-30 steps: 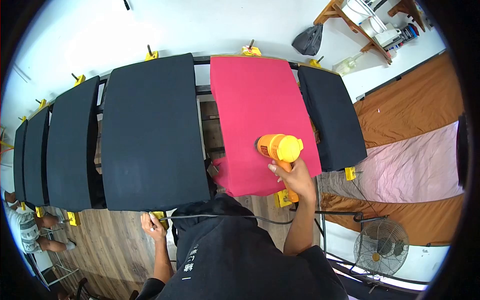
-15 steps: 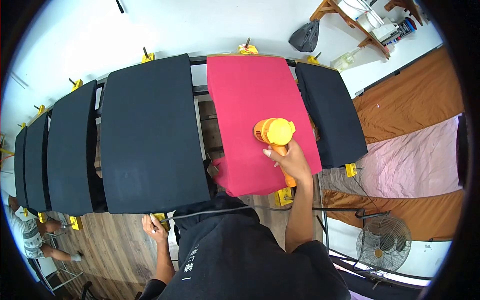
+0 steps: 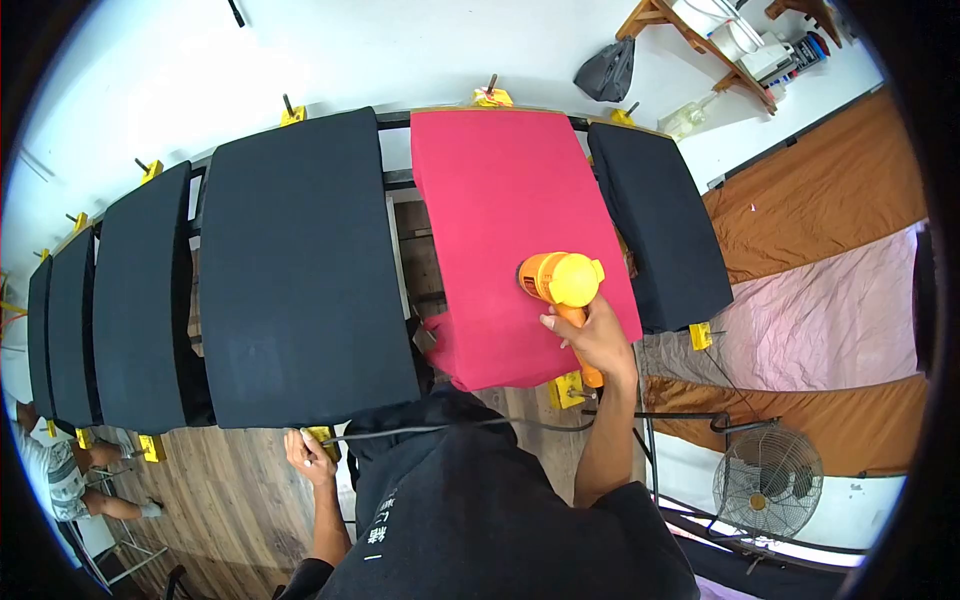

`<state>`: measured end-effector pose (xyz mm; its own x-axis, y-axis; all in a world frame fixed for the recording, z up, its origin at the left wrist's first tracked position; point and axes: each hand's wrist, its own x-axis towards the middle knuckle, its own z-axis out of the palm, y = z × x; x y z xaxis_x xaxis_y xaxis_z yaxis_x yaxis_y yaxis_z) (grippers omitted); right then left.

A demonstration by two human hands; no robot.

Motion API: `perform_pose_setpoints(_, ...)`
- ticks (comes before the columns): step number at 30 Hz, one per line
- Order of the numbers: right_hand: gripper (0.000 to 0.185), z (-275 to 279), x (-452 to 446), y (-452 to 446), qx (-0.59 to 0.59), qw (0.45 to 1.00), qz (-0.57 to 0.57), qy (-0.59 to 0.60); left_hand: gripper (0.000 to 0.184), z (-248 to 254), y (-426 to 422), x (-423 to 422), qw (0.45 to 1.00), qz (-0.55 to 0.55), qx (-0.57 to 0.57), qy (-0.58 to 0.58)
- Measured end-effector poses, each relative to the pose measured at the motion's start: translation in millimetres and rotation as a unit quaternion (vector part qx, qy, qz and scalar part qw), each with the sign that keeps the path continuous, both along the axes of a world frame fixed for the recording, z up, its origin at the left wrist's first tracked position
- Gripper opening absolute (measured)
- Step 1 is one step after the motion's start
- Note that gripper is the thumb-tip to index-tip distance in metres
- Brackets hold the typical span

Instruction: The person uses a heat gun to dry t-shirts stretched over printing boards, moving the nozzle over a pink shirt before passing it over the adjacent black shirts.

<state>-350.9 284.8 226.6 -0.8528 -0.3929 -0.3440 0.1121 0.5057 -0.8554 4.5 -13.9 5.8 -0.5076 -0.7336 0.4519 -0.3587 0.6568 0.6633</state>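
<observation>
My right hand (image 3: pixel 598 342) is wrapped round the handle of an orange-yellow heat gun (image 3: pixel 560 280). The tool is over the lower right part of a red T-shirt (image 3: pixel 500 210), which lies stretched on a board; its barrel points left. A grey cord (image 3: pixel 440 427) runs across the front of my body to my left hand (image 3: pixel 310 455). That hand is closed on the cord beside a yellow block (image 3: pixel 322 438), under the near edge of a large black cloth-covered board (image 3: pixel 305 280).
Another black-covered board (image 3: pixel 660 220) stands right of the red one, and several more line up leftward. A floor fan (image 3: pixel 768 480) is at lower right, near brown and pink cloth (image 3: pixel 815 200). At far left a person (image 3: pixel 65 470) sits. A wooden shelf (image 3: pixel 690 45) hangs upper right.
My right hand has carried the heat gun slightly right and towards me over the red T-shirt. My left hand has stayed in place on the cord.
</observation>
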Motion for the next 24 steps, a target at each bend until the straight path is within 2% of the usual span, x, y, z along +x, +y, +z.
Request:
perform_pose_setpoints(5, 0.052, 1.4, 14.1, 13.7, 0.006, 1.0, -0.001, 0.003, 0.032, 4.9, 0.0, 2.1, 0.999, -0.006, 0.023, -0.028)
perform_pose_setpoints(11, 0.051, -1.3, 29.5, 31.1, 0.057, 0.998, 0.023, 0.029, 0.033, 0.4, -0.9, -1.3, 1.0, -0.004, 0.011, 0.005)
perform_pose_setpoints(17, 0.051, -4.9, 45.4, 39.2, 0.047, 0.997, 0.023, 0.059, 0.033, 3.8, -1.0, -1.0, 1.0, -0.003, 0.025, -0.019)
perform_pose_setpoints(24, 0.052, -11.6, 60.9, 49.0, 0.041, 0.999, 0.022, 0.024, 0.033, 8.3, 0.8, -2.3, 1.0, -0.007, 0.012, -0.016)
